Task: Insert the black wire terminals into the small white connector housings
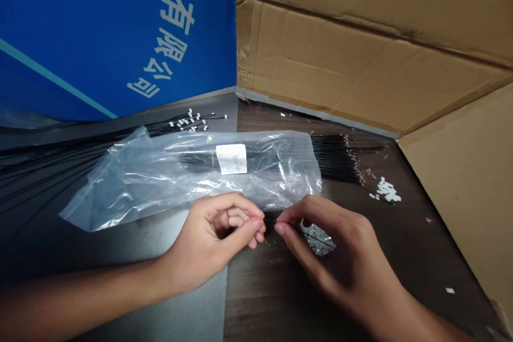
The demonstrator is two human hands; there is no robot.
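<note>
My left hand [224, 235] pinches thumb against forefinger at the tip of a thin black wire [271, 220]. Just to its right, my right hand [340, 246] grips the same wire between thumb and forefinger, and a short stretch shows across the gap. Part of a dark strand also appears inside the curl of my right hand. Behind both hands lies a clear plastic bag [176, 184] with a white label [231, 159]. From its right end sticks a bundle of black wires [334, 159] with small metal tips. Whether a small part sits in my left fingertips is hidden.
White connector housings [387, 191] lie in a pile at the right. Black wires with white connectors [190, 120] stretch across the left back. A small clear packet with glittering bits [324, 246] is beneath my right hand. Cardboard [340, 48] and a blue panel [100, 26] wall the back.
</note>
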